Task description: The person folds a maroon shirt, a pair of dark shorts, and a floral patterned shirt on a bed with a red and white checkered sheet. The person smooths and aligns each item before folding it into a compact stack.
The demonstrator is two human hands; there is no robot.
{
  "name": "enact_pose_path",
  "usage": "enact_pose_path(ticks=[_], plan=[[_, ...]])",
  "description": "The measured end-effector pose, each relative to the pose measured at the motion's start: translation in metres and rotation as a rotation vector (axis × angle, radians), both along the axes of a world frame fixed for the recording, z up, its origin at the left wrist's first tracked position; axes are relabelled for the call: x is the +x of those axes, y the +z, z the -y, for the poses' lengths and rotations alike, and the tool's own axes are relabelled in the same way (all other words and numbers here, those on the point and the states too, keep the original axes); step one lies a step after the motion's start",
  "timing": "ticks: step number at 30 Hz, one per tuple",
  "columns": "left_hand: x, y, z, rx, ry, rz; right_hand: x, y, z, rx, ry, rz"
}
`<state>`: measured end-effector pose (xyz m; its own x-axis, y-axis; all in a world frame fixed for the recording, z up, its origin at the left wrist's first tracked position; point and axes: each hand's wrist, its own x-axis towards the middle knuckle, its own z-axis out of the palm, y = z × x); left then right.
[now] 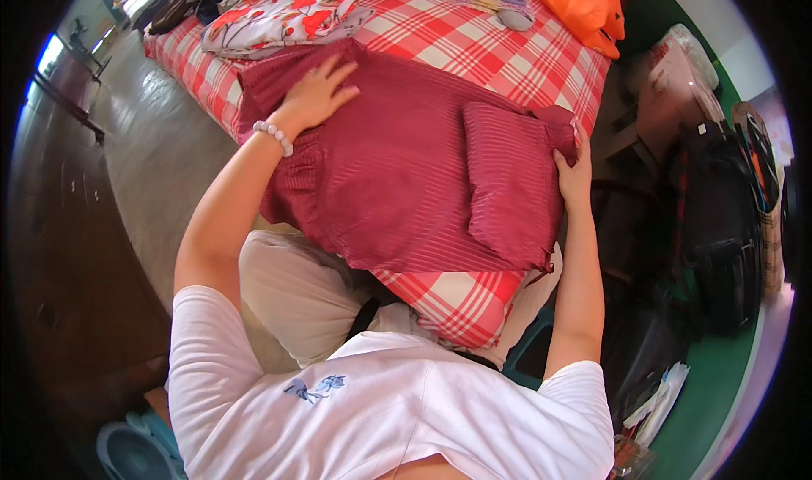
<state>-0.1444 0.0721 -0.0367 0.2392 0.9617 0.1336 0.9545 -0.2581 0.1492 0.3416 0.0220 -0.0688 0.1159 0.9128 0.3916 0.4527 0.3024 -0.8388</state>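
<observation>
- Maroon garment (pixel 389 159), finely striped, lay spread across the centre of the frame, over a red-and-white checked cloth (pixel 461 298).
- Its right portion was folded over into a layered panel; a gathered, puckered stretch showed left of centre, below the left wrist.
- Left grip (pixel 317 95): palm down on the garment, upper left of centre, fingers spread, nothing pinched. Beaded bracelet (pixel 273 137) on that wrist.
- Right grip (pixel 576 171): at the folded panel's upper right corner, right of centre, pinching the garment's edge between thumb and fingers.
- A corner of the checked cloth poked out below the garment, bottom centre, between the person's knees.
- Upper left: white cloth with red flowers (pixel 288 10), folded, touching other fabric.
- Upper right: orange bag (pixel 579 10) on the checked cloth.
- Right edge: black bag (pixel 719 218), well apart from the garment.
</observation>
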Motion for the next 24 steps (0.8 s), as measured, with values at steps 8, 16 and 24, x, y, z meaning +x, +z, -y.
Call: enact_pose_path(ticks=[8, 16, 24], plan=[[-0.007, -0.032, -0.045, 0.094, 0.095, 0.094, 0.027, -0.033, -0.014, -0.070, -0.139, 0.085], [0.129, 0.043, 0.116, 0.197, -0.304, 0.534, 0.033, -0.010, 0.070, -0.581, -0.204, -0.278], [0.221, 0.036, 0.163, -0.380, -0.130, 0.865, 0.009, 0.004, 0.115, -0.665, -0.081, -0.271]])
